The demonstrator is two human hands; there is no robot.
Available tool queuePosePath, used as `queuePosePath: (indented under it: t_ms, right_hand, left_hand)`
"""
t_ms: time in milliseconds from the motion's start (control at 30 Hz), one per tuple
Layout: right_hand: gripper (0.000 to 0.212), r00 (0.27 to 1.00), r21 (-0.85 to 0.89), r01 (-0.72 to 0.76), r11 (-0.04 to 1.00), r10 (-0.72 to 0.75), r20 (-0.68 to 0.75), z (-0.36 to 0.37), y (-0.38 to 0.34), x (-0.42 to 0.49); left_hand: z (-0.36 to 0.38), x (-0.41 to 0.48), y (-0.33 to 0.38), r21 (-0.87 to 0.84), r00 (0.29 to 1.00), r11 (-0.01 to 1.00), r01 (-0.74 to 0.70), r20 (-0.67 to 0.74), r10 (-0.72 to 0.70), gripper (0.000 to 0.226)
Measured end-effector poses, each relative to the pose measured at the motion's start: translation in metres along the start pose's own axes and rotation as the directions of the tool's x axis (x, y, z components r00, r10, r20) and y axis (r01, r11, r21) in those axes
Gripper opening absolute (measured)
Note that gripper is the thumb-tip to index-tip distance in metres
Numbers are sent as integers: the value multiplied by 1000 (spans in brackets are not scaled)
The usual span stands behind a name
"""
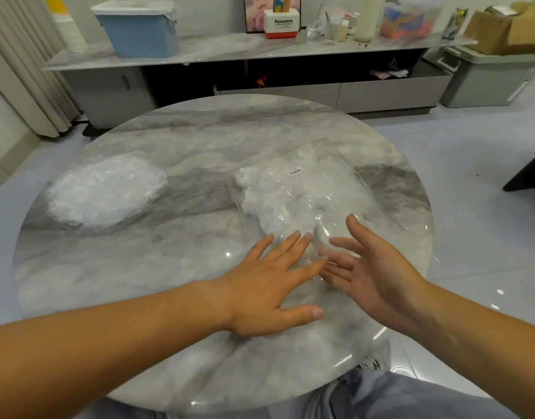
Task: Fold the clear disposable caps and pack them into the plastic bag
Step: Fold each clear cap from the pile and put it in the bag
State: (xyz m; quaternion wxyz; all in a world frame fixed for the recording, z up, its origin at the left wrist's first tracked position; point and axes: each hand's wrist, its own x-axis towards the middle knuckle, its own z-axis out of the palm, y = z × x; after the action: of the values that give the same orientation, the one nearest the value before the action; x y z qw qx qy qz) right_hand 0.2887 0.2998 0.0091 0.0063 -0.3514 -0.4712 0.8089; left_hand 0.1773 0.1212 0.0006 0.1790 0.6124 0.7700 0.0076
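Observation:
A clear plastic bag (305,189) lies flat on the right half of the round marble table (199,140), with crumpled clear caps inside and a small barcode label on top. A round stack of clear disposable caps (106,189) sits on the table's left side. My left hand (272,285) lies palm down with straight fingers at the bag's near end, fingertips on the plastic. My right hand (372,267) is beside it with fingers spread and straight, tilted on its edge over the bag's near right corner. Neither hand grips anything.
Behind the table runs a low marble-topped cabinet (260,49) carrying a blue bin (139,28), a Panasonic box (282,24), bottles and a cardboard box (508,28). A grey storage bin (483,77) stands on the floor at the right. My knees show under the table's near edge.

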Motion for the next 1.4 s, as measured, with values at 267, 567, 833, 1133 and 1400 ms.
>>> queuePosePath:
  t_ms: [267,567,833,1133,1400]
  right_hand:
    - [53,968,-451,160,878,-230,-104,18,-25,-37]
    - [44,887,-717,460,524,-234,398,121,-11,7]
    - [33,836,-816,548,184,-91,541,189,13,52]
    - [33,816,-817,577,-7,-38,576,185,27,67]
    - [64,839,-850,517,-100,-135,526,157,24,83]
  left_hand:
    - [-8,-27,-13,-215,990,977,0,-136,-30,70]
    - [-13,-106,-128,-310,682,730,609,-266,-682,71]
    - [-18,-143,-200,-270,643,661,700,-166,-748,61]
    - [-7,-144,-212,-288,648,653,701,-128,-751,53]
    - [-6,-143,-209,-242,623,692,680,-307,-719,46]
